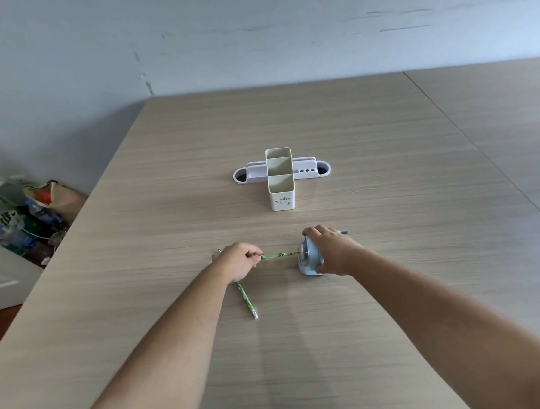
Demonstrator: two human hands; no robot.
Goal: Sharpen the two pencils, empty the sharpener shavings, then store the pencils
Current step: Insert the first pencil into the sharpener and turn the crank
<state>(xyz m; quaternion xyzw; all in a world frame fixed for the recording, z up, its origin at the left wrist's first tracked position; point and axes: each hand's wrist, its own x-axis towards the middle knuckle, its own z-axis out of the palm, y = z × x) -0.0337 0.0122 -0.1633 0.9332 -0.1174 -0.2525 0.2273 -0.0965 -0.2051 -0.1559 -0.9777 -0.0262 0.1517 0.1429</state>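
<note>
A wide, pale wood-grain table (332, 341) fills most of the view, meeting a scuffed grey-white wall (253, 33) at its far edge. Off the table's left side, a heap of plastic bags and bottles (22, 214) sits on the floor. Toward the far middle of the table stands a white plastic desk organiser (281, 185) with a tall three-compartment holder crossing a low oval-ended tray. Nearer, the right hand (332, 251) is clasped over the top of a small light-blue pencil sharpener (307, 260) resting on the table. The left hand (239, 260) pinches a green patterned pencil (279, 254), held level with its tip at the sharpener's front face. A second green patterned pencil (247, 299) lies flat on the table, partly under the left hand.
</note>
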